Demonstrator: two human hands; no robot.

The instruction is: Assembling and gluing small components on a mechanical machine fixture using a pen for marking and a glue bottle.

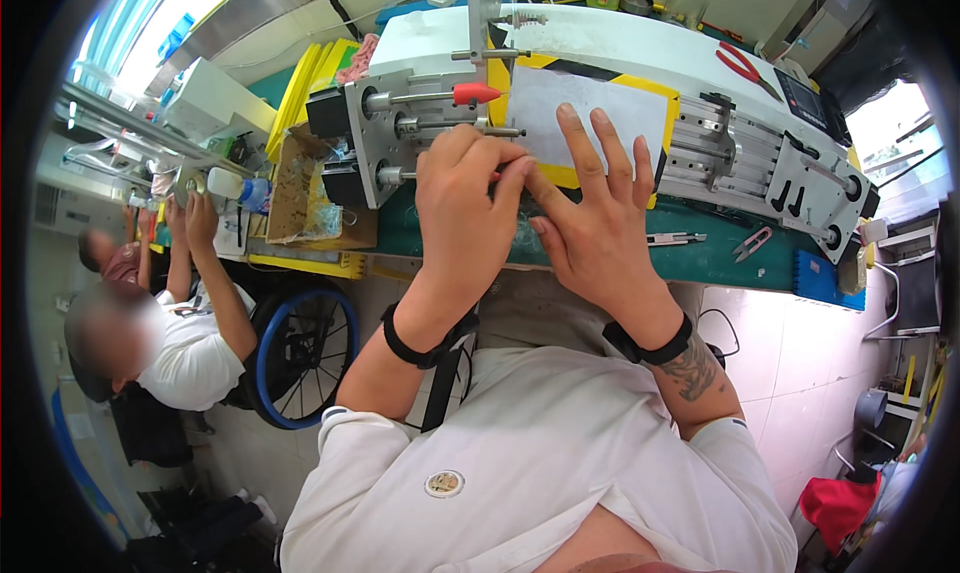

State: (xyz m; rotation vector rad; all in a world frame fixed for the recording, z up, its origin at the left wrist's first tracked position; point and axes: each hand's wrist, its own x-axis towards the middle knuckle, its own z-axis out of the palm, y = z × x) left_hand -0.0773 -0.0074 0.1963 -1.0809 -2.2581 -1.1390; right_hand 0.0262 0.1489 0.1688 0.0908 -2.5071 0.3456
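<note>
My left hand (462,198) is closed in a pinch in front of the lower shaft of a metal machine (366,138). A bit of a red piece (495,176) shows at its fingertips; the rest is hidden. My right hand (605,223) has its fingers spread over the white sheet (545,103) framed in yellow and black tape. Its index fingertip meets the left fingertips. Just above the hands, the upper shaft carries a red pointed tip (475,94), and a bare metal rod (505,132) sticks out below that.
On the green mat lie a utility knife (675,239) and thread snips (752,243). Red-handled pliers (745,70) rest farther back. A rail assembly (735,158) extends right. An open cardboard box (300,188) stands left. Another person (195,348) works at the left, beside a blue-rimmed wheel (303,353).
</note>
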